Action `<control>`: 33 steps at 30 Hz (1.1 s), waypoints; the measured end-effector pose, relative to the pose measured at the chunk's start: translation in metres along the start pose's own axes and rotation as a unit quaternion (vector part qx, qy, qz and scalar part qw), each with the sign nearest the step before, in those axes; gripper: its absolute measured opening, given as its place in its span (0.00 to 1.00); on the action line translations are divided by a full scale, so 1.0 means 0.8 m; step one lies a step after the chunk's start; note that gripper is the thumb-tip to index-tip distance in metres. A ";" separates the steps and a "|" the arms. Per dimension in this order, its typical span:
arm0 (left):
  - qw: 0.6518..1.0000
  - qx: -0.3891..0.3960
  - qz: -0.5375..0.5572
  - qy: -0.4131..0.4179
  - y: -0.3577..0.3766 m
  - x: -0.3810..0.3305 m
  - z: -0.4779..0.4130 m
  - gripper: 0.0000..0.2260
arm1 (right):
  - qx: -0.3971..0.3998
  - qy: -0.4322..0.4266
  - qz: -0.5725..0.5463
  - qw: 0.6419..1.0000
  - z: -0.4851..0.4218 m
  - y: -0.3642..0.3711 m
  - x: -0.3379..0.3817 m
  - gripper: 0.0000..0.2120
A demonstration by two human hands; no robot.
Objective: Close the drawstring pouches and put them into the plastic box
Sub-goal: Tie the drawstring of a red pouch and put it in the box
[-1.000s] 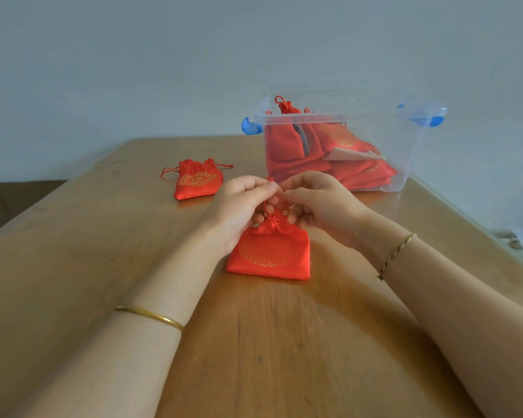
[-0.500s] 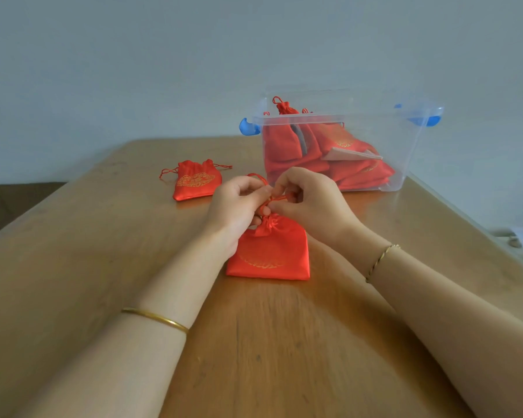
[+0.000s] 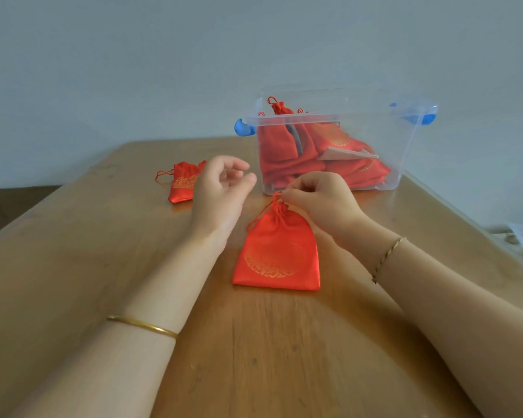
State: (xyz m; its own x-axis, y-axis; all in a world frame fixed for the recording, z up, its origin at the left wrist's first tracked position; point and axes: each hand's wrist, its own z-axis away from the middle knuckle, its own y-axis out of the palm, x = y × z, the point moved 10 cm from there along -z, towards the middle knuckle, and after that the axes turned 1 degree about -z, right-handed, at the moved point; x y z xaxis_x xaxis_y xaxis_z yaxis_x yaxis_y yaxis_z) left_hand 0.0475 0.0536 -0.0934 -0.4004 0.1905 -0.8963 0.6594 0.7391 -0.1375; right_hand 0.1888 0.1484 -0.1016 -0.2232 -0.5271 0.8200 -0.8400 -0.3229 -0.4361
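A red drawstring pouch [image 3: 278, 254] with a gold pattern lies flat on the wooden table, its neck cinched tight. My right hand [image 3: 320, 200] pinches the pouch's neck and cord at the top. To the left of it, my left hand [image 3: 221, 188] hovers with loosely curled fingers and holds nothing. A second red pouch [image 3: 180, 184] lies farther back on the left, partly hidden behind my left hand. The clear plastic box [image 3: 405, 146] with blue latches stands at the back right and holds several red pouches.
The wooden table [image 3: 88, 251] ends at a pale wall behind the box. Its right edge runs just past the box, and a cable lies beyond it at the far right.
My left hand has let go of the cord and drawn away to the left. The pouch's neck is now fully cinched, with only my right hand on it.
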 end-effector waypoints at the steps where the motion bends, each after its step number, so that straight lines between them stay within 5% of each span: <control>1: 0.997 0.021 -0.045 0.065 0.006 -0.020 0.004 0.07 | 0.003 0.013 -0.014 1.000 0.000 -0.001 -0.004 0.08; 6: 0.959 0.053 -0.207 0.185 0.035 -0.044 0.018 0.02 | 0.027 0.059 -0.085 0.994 0.002 0.006 -0.013 0.08; 17: 0.953 0.072 -0.245 0.164 0.035 -0.031 0.012 0.05 | 0.114 0.153 -0.275 0.942 0.012 0.030 -0.021 0.16; 23: 0.944 0.066 -0.254 0.198 0.034 -0.032 0.011 0.02 | 0.151 0.113 -0.239 0.953 0.012 0.032 -0.011 0.08; 33: 0.964 0.054 -0.229 0.126 0.027 -0.015 0.001 0.06 | 0.031 0.044 -0.057 0.997 -0.003 -0.008 -0.010 0.06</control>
State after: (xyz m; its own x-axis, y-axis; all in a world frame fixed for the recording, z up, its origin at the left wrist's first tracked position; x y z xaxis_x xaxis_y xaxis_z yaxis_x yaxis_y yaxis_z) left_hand 0.0670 0.0667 -0.0864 -0.7977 0.0206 -0.6027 0.4336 0.7141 -0.5496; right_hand 0.1946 0.1566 -0.1042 -0.1732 -0.4145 0.8934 -0.8302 -0.4266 -0.3589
